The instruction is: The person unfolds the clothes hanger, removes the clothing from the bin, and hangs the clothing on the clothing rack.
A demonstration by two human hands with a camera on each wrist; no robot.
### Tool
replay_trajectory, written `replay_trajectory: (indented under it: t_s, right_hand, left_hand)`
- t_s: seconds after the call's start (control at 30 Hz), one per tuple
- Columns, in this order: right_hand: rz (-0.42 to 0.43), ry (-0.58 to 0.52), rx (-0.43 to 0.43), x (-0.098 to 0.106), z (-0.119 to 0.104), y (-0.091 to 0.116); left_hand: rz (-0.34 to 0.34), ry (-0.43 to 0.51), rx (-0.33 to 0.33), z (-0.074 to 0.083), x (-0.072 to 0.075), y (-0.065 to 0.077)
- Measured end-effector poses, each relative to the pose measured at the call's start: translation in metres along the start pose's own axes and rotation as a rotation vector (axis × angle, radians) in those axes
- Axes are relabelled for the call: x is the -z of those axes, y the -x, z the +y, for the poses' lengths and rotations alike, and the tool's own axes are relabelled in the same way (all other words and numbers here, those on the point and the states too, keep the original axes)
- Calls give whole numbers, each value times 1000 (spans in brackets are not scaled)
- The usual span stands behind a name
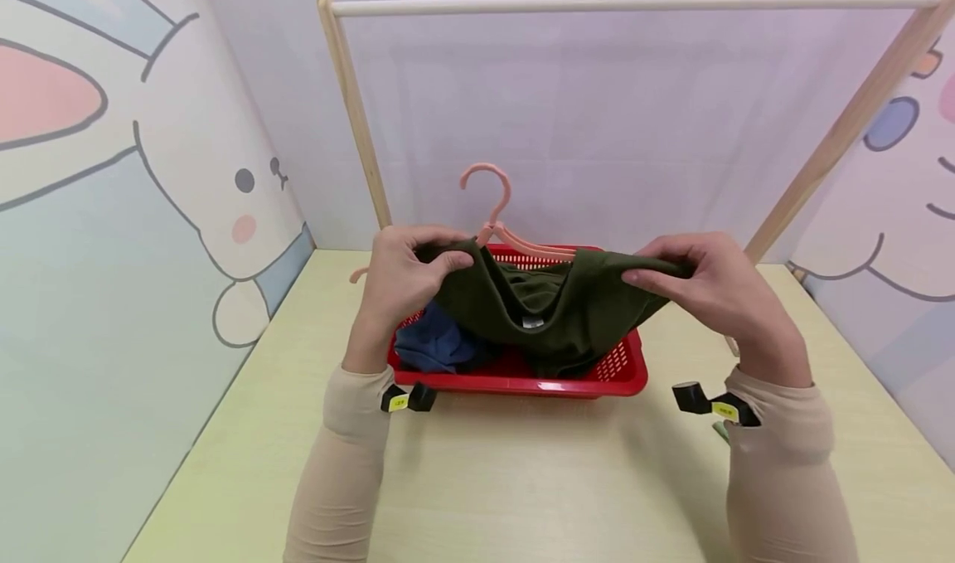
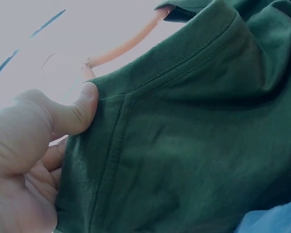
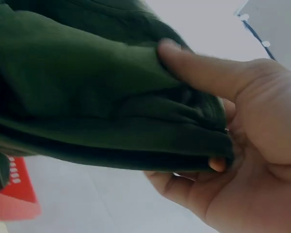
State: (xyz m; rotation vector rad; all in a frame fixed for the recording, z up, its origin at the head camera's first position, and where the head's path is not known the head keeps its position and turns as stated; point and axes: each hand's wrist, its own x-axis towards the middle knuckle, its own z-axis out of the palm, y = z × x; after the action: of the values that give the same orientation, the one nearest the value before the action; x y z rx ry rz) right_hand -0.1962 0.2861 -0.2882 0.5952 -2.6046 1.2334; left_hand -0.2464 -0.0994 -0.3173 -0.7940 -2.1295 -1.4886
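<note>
Left hand (image 1: 406,277) and right hand (image 1: 705,277) pinch the green shirt (image 1: 597,314), stretched lengthwise along the table's (image 1: 522,480) back edge, over the red basket (image 1: 477,382); the pink hanger (image 1: 494,229) points hook-up.

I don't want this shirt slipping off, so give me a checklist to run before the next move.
1. Left grip pinching the green shirt: ok, at its left shoulder.
2. Right grip pinching the shirt's other side: ok.
3. Pink hanger, its hook uncovered by cloth: ok, it shows above the neckline.
4. Hanger ends seated in both shoulders: cannot tell, cloth hides them.
5. Shirt clear of the red basket: cannot tell, they overlap in the head view.
6. Hook on the white rail: not ok, it is apart from it.
</note>
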Motion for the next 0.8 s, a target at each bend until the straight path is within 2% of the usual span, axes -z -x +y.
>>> replay_trajectory:
  t_s: [0.23,0.4,0.57,0.8]
  right_hand:
    - [54,-84,38,-7,3,-6]
    - [76,-129,5,-3,4,-3]
    - [120,-133,-10,8,9,2]
    - [180,-131,-24,22,16,7]
  left_hand:
    - [2,5,11,1,2,0]
    - [-30,-4,38,-1,6,-1]
    - [-35,-38,70,-7,22,0]
    - [-47,-104,154,-11,46,4]
